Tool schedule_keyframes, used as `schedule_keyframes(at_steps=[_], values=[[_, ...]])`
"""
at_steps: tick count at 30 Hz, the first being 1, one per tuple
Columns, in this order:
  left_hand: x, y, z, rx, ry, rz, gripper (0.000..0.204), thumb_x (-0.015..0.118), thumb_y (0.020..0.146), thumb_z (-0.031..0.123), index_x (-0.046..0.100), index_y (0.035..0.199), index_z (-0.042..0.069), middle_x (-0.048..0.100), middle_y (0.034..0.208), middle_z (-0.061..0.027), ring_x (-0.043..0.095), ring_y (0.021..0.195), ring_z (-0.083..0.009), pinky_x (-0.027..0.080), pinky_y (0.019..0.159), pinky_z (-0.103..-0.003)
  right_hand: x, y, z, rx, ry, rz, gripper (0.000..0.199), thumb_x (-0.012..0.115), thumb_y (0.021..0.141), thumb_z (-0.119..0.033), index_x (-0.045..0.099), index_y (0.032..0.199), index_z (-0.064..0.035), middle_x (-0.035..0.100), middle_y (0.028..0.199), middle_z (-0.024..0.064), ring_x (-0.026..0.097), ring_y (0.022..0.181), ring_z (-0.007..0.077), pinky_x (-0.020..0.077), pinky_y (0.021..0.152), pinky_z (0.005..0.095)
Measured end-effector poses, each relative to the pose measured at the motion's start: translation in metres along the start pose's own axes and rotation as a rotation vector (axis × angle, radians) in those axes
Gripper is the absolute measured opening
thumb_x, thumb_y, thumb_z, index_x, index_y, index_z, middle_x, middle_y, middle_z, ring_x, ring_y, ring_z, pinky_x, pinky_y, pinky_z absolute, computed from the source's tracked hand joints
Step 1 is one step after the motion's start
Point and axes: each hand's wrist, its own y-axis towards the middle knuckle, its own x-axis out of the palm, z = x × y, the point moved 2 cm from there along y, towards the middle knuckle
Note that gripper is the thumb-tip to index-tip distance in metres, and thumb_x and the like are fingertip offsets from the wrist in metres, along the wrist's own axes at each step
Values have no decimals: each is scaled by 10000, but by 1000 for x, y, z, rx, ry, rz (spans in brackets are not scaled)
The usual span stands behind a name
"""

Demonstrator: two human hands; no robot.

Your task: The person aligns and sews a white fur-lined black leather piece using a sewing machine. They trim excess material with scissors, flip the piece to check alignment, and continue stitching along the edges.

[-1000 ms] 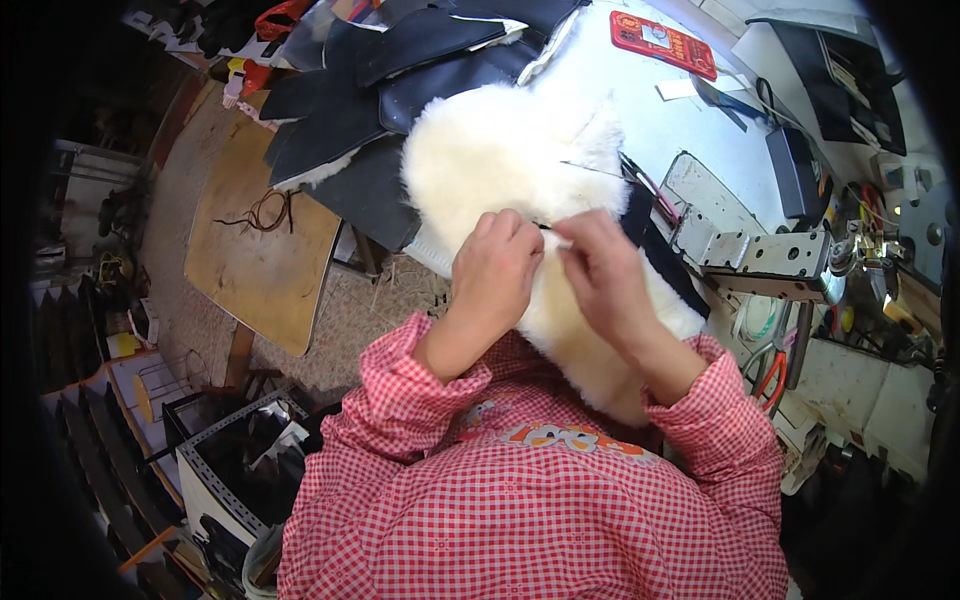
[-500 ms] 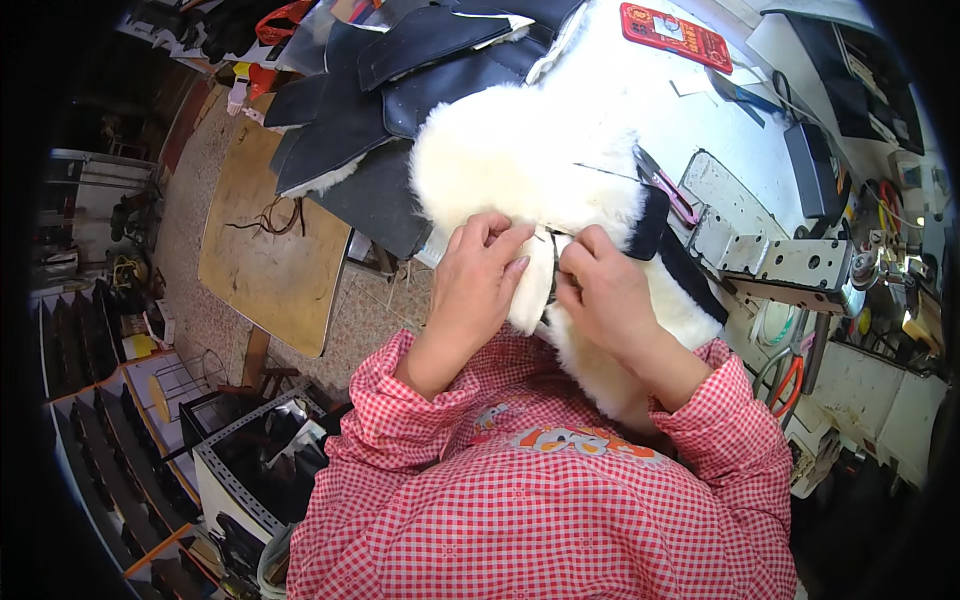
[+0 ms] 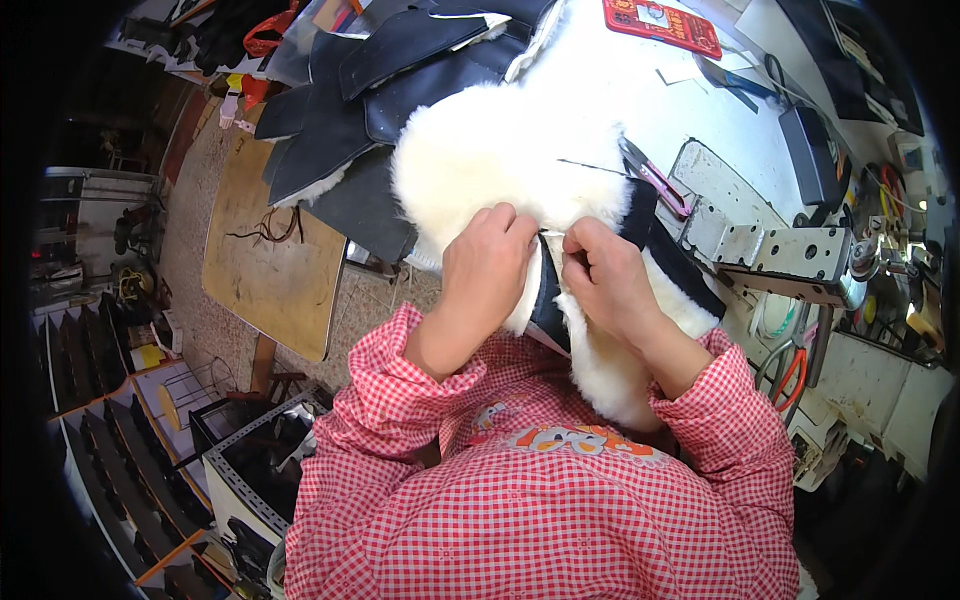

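one left hand point(image 3: 488, 262) and one right hand point(image 3: 615, 278), fingers pressed together, pinch one fluffy cream-white fleece piece point(image 3: 480, 150) at the near edge of one white table point(image 3: 650, 100). one flat red rectangular case point(image 3: 660, 25) lies beyond; overlapping black leather-like pieces point(image 3: 325, 135) lie left, one perforated metal arm point(image 3: 790, 258) right. the fleece gapes darkly between the hands.

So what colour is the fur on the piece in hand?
The fur is creamy white, clearest in the head view.

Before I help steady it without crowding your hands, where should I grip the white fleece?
Probably the far left lobe of the white fleece, from the left: it bulges rounded and uncovered beyond the left hand, away from the right hand.
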Motion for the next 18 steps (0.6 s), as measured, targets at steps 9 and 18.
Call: schedule_keyframes(at_steps=[9,18], values=[[5,9,-10,-35,3,-120,72,559,871,81,539,925,38,572,870,-162,582,815,-375,470,682,-436,0,-2,1,-54,2,0,117,577,774,7,501,850,-40,538,800,162,573,711,364,463,621,433],[-2,-5,-22,-275,-346,13,57,542,891,26,493,907,0,539,832,-191,548,755,-377,450,683,-384,2,-5,0,-89,-85,-30,120,596,786,-30,508,864,-56,550,822,145,580,699,356,476,616,440]])
